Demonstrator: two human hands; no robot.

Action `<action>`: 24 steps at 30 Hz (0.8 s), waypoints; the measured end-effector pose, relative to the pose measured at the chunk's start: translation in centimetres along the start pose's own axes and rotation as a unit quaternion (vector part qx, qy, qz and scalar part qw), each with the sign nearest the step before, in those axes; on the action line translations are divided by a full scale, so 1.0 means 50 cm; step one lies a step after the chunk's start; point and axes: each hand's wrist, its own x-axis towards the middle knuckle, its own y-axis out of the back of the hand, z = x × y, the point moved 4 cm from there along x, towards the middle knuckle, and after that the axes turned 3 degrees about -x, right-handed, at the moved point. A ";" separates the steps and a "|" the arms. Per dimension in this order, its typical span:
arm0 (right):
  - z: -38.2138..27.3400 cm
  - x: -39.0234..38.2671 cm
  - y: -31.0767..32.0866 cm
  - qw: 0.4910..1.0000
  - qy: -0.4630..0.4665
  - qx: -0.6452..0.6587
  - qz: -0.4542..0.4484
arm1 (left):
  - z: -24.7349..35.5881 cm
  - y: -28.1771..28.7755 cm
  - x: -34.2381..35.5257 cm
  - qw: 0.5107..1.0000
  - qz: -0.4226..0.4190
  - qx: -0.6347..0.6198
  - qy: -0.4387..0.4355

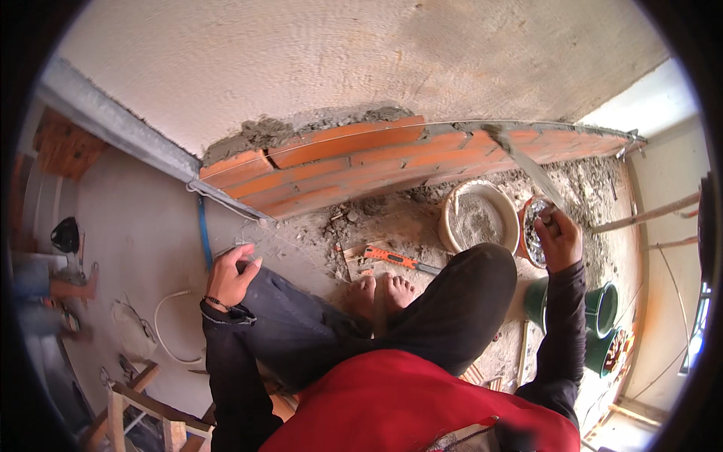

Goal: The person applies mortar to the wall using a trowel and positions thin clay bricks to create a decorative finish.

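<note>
Your right hand [559,239] is clamped on the handle of a grey steel trowel [527,162], whose blade reaches the mortar atop the low orange brick wall [354,162]. Your left hand [230,275] rests on your knee, fingers loosely curled, holding nothing.

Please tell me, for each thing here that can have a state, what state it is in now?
brick wall: low, part built, wet mortar on its left top
trowel: held in right hand, blade raised to the wall top
left hand: resting on the knee, holding nothing
white bucket: upright, mortar inside
orange level: lying flat on the floor
</note>
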 end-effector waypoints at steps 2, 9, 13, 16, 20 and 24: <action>-0.073 0.060 -0.003 0.997 0.041 -0.013 -0.071 | -0.002 -0.002 0.002 1.000 0.005 0.005 -0.011; -0.301 0.233 -0.095 0.931 0.255 -0.161 -0.208 | -0.012 0.002 -0.008 0.999 0.035 0.011 -0.007; -0.341 0.259 -0.105 0.927 0.251 -0.197 -0.195 | -0.016 0.006 -0.011 0.998 0.052 0.020 -0.015; -0.364 0.260 -0.092 0.929 0.245 -0.209 -0.184 | -0.024 0.007 -0.018 0.998 0.055 0.014 -0.012; -0.376 0.233 -0.070 0.926 0.258 -0.216 -0.172 | -0.030 0.008 -0.019 0.998 0.054 0.019 -0.002; -0.346 0.219 -0.090 0.915 0.273 -0.245 -0.167 | -0.019 0.007 -0.016 0.999 0.050 0.006 -0.002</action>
